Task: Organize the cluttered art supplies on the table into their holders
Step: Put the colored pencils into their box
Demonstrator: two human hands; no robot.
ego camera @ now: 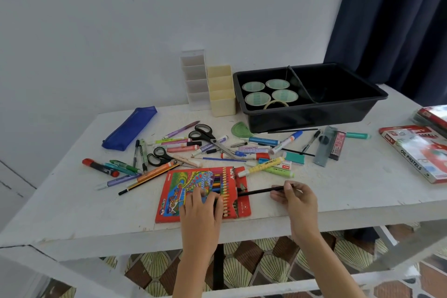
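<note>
Art supplies lie strewn over the middle of the tabletop, well short of the cream holder and white holder at its far edge; the step in hand looks like refilling the red pencil box near the front edge; the right hand pinches a black pencil between thumb and fingertips at its rear end, tip aimed at the box's open flap; the left hand rests on the box, fingers loosely extended, pressing it down and gripping nothing; the next move probably calls for sliding the pencil level into a free slot among the coloured pencils while the box is kept from shifting.
</note>
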